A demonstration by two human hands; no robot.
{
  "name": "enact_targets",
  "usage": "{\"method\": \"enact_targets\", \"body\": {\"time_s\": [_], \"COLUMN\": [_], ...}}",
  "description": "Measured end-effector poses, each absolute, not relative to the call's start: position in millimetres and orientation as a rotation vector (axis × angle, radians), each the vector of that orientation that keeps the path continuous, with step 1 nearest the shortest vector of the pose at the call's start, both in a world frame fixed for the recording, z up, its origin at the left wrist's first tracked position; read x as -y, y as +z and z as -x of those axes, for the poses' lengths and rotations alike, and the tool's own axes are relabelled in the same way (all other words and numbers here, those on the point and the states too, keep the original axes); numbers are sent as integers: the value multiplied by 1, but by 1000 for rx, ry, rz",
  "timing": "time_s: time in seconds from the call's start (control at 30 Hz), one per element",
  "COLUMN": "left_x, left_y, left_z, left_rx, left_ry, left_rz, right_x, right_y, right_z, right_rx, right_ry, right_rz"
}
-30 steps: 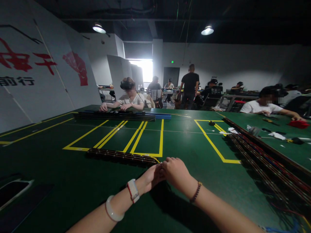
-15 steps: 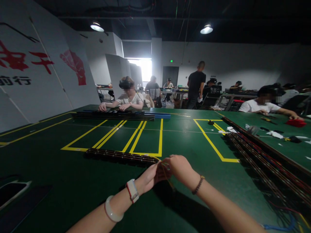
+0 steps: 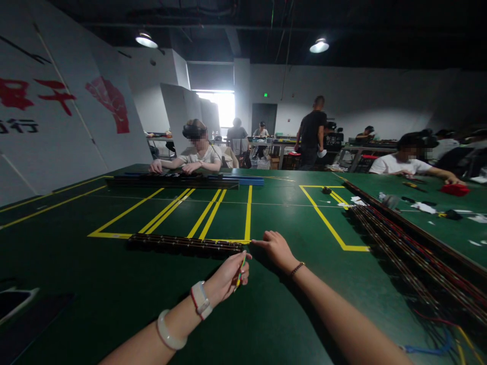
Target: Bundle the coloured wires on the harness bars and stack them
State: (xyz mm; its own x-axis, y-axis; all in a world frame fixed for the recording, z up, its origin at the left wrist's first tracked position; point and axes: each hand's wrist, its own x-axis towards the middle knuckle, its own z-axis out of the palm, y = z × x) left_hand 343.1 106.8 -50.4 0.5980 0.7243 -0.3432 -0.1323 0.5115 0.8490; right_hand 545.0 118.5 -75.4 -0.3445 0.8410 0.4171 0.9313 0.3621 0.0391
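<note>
My left hand (image 3: 230, 276) is closed around a short bundle of thin yellow and green wires (image 3: 240, 274), just in front of the right end of a long dark strip (image 3: 182, 244). That strip lies crosswise on the green table (image 3: 198, 324) and carries thin lines along its length. My right hand (image 3: 277, 249) reaches in from the right with its index finger stretched left, close to the strip's end. Its other fingers are curled. A bit of yellow shows at the fingertip, but whether it is wire or table tape cannot be told.
Yellow tape (image 3: 344, 247) marks boxes on the table. Long dark strips with coloured wires (image 3: 411, 263) lie at right, blue and black rails (image 3: 243, 181) at the far side. A dark flat object (image 3: 38, 324) is at lower left. Co-workers sit across and at right; another person stands behind.
My hands were together at the strip's end with wires between them. They have moved apart: the left is lower with the wire bundle, the right now stretches its index finger at the strip's end.
</note>
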Motion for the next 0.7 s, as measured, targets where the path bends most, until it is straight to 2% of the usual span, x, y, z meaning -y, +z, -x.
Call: {"method": "enact_targets", "body": {"time_s": [0.3, 0.47, 0.7], "left_x": [-112, -107, -105], "left_y": [-33, -44, -46], "left_z": [-337, -337, -345], "left_rx": [-1165, -1307, -1325], "left_ry": [344, 392, 214], "left_rz": [-1770, -2333, -2663], "right_x": [-125, -126, -126], "right_y": [-84, -86, -86], "right_z": [-548, -548, -547], "right_rx": [2288, 2259, 2262], "right_ry": [-293, -262, -258], "right_rz": [1530, 1506, 1501]}}
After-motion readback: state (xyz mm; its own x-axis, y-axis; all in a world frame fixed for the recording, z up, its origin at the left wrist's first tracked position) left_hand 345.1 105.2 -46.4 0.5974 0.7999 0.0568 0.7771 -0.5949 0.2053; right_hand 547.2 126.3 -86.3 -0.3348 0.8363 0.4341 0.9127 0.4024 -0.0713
